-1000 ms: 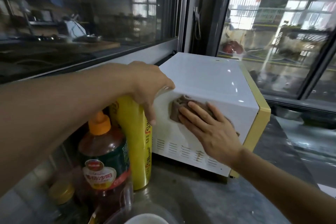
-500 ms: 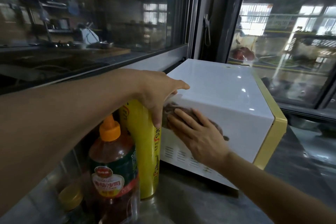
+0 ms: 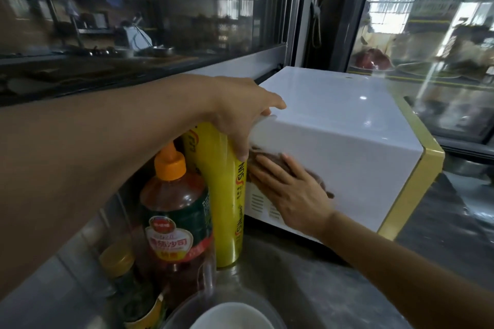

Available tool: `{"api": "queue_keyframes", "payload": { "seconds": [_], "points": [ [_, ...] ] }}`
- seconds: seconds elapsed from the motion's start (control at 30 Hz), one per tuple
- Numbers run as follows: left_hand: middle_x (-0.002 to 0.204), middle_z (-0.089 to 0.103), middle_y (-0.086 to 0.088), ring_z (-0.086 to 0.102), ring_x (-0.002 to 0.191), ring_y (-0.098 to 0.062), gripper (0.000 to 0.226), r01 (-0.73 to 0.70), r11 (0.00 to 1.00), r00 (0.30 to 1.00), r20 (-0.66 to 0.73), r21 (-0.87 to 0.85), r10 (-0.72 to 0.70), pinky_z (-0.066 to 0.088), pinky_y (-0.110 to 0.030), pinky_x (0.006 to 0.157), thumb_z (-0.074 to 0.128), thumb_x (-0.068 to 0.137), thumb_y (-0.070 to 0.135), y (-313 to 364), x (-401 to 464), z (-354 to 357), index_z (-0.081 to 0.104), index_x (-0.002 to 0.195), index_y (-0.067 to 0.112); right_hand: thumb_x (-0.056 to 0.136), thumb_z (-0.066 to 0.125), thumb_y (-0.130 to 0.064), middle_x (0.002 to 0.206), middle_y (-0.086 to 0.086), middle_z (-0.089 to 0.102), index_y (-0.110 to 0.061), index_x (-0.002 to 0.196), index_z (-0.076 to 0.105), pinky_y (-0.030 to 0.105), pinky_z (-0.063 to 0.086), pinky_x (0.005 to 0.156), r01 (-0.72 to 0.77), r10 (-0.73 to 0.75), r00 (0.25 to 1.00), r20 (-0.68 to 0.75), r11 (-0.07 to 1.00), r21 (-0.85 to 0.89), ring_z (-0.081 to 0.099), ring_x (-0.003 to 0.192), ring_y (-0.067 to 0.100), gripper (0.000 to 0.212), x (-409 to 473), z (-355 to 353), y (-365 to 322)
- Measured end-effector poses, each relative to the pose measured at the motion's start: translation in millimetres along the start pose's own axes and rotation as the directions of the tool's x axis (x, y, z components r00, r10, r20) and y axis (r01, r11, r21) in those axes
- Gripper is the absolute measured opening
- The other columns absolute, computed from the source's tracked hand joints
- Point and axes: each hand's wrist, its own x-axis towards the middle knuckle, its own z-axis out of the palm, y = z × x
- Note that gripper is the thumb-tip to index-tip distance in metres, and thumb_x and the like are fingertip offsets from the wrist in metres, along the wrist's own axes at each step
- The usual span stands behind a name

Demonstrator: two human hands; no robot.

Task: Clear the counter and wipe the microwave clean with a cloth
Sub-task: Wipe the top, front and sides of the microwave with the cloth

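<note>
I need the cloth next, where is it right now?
The cloth is flat against the microwave's white side, under the right hand, beside the yellow can.

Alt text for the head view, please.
A right hand presses a brown cloth flat against a white microwave's side while the left hand grips its top corner. A yellow can and a sauce bottle stand beside it.
</note>
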Motion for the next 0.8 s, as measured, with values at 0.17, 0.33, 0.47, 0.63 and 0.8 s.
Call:
{"api": "queue_keyframes", "payload": {
  "seconds": [0.17, 0.33, 0.47, 0.63, 0.8],
  "points": [
    [0.143, 0.042, 0.012, 0.040, 0.124, -0.018, 0.110, 0.018, 0.997, 1.000, -0.007, 0.069, -0.018, 0.036, -0.030, 0.083, 0.084, 0.057, 0.046, 3, -3, 0, 0.018, 0.146, 0.034, 0.076, 0.064, -0.034, 0.132, -0.009, 0.057, -0.024, 0.124, 0.061, 0.040, 0.019, 0.111, 0.189, -0.200, 0.960, 0.195, 0.979, 0.072, 0.049, 0.127, 0.014, 0.049, -44, 16, -31],
    [0.140, 0.044, 0.007, 0.038, 0.127, -0.019, 0.102, -0.004, 0.956, 0.995, -0.094, 0.293, 0.032, 0.035, -0.042, 0.099, 0.075, 0.057, 0.064, 15, -8, -1, 0.027, 0.141, 0.033, 0.083, 0.040, -0.024, 0.143, -0.001, 0.046, -0.017, 0.130, 0.055, 0.043, 0.008, 0.114, 0.043, -0.044, 0.999, 0.016, 0.996, 0.083, 0.038, 0.135, 0.020, 0.050, -66, 1, 10],
    [0.128, 0.055, 0.005, 0.045, 0.120, -0.020, 0.096, -0.025, 0.929, 0.995, -0.082, 0.370, 0.059, 0.032, -0.041, 0.093, 0.071, 0.058, 0.068, 28, -4, 5, 0.033, 0.136, 0.029, 0.083, 0.033, -0.021, 0.150, -0.002, 0.030, -0.015, 0.141, 0.036, 0.044, 0.007, 0.115, -0.109, 0.111, 0.994, -0.016, 0.988, 0.108, 0.023, 0.141, 0.020, 0.059, -56, -3, 24],
    [0.119, 0.059, 0.004, 0.052, 0.112, -0.020, 0.094, 0.011, 0.912, 0.997, -0.071, 0.411, 0.020, 0.028, -0.037, 0.081, 0.071, 0.058, 0.068, 33, -5, 8, 0.032, 0.136, 0.030, 0.066, 0.075, -0.038, 0.141, -0.005, 0.048, -0.022, 0.132, 0.050, 0.041, 0.008, 0.112, 0.210, -0.221, 0.933, 0.284, 0.975, 0.071, 0.040, 0.134, 0.015, 0.072, -104, 14, -8],
    [0.118, 0.059, 0.004, 0.052, 0.110, -0.018, 0.100, 0.036, 0.900, 0.997, -0.082, 0.435, 0.000, 0.025, -0.035, 0.079, 0.070, 0.058, 0.070, 35, -5, 9, 0.026, 0.139, 0.032, 0.076, 0.046, -0.028, 0.147, -0.002, 0.035, -0.016, 0.136, 0.047, 0.046, 0.005, 0.116, 0.127, -0.131, 0.971, 0.198, 0.991, 0.033, 0.027, 0.140, 0.020, 0.061, -141, 0, 29]
  ]
}}
